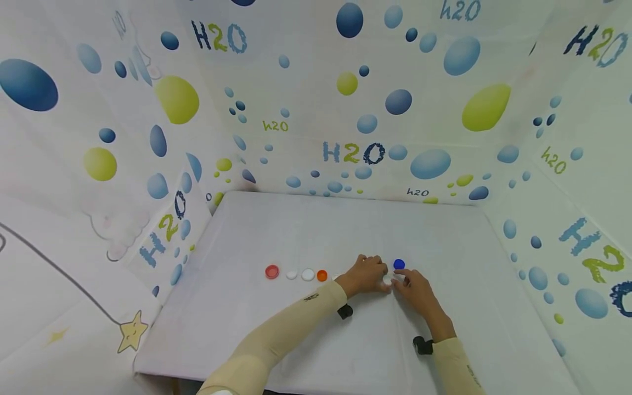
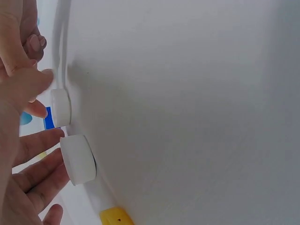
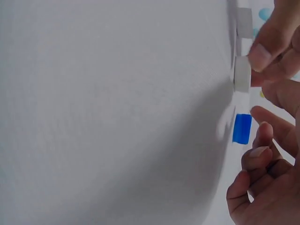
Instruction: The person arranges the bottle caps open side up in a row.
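Note:
Several bottle caps stand in a row on the white-covered table. My left hand (image 1: 364, 274) bends over a white bottle cap (image 1: 387, 280), its thumb and a fingertip at the cap's edge. Its other fingers are beside a second white cap (image 2: 78, 159) in the left wrist view. From the right, my right hand (image 1: 417, 291) comes in with fingertips close to the first white cap and appears to hold nothing. Just beyond them sits a blue cap (image 1: 399, 264). In the right wrist view this blue cap (image 3: 242, 129) lies near the right fingers.
Leftward along the row are an orange cap (image 1: 322, 275), a white cap (image 1: 308, 274), a smaller white one (image 1: 291, 275) and a red cap (image 1: 271, 271). A yellow piece (image 2: 116, 216) shows in the left wrist view. Printed sheets surround the table (image 1: 345, 230).

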